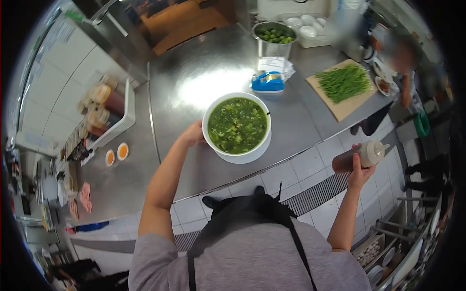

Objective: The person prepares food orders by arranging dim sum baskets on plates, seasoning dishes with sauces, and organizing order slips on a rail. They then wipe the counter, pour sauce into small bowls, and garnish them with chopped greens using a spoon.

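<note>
A white bowl [207,137] full of green soup with chopped leaves stands on a white plate [245,158] near the front edge of the steel counter. My left hand [193,133] is at the bowl's left side, its fingers on the rim and partly hidden by it. Off to the right, beyond the counter edge and over the floor, my right hand [360,172] is wrapped round a squeeze bottle [345,161] of brown liquid with a pale cap, its nozzle tilted up to the right.
Behind the bowl are a blue tape dispenser [268,83], papers and a metal pot [274,49] of green vegetables. Chives lie on a cutting board [343,110], with a co-worker beyond. At left stand a bottle bin [127,114] and two egg halves [123,151].
</note>
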Demonstrator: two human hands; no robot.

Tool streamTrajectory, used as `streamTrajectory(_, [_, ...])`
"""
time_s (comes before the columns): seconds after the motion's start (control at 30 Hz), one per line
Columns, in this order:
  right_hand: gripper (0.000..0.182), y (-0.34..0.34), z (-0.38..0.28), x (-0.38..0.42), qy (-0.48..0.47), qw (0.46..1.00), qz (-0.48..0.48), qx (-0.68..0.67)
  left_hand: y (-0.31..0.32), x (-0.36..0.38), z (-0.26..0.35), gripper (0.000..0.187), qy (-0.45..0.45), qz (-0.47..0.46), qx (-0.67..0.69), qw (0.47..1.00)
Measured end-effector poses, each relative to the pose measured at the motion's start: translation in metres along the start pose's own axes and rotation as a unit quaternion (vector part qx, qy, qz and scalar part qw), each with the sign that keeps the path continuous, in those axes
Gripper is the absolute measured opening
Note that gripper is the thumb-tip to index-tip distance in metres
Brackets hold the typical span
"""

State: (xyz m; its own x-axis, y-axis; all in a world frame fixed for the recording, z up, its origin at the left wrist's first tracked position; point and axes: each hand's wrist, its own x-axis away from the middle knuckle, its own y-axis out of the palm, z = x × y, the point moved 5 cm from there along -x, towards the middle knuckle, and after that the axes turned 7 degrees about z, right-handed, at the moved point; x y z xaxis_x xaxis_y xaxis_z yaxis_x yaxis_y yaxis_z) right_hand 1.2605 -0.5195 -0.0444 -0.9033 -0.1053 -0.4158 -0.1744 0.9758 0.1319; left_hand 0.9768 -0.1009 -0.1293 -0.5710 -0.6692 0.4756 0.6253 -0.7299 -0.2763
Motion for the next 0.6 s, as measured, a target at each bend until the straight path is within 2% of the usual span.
streamTrajectory(0.13, [0.050,0.033,0.006,0.004,0.018,0.998,-0.051,-0.021,-0.077,0.009,-0.044,0.019,-0.012,0.069,-0.016,0.997])
streamTrajectory(0.2, [0.051,0.051,0.004,0.007,-0.006,0.996,-0.088,-0.007,-0.109,0.021,-0.058,0.022,-0.023,0.085,-0.003,0.996])
streamTrajectory(0.37, [0.052,0.102,-0.002,0.020,0.022,0.986,-0.161,-0.048,-0.176,0.051,-0.095,0.025,-0.052,0.136,0.079,0.986])
streamTrajectory(0.6, [0.057,0.185,-0.008,0.060,0.038,0.951,-0.302,-0.053,-0.233,0.093,-0.118,0.027,-0.054,0.204,0.119,0.970])
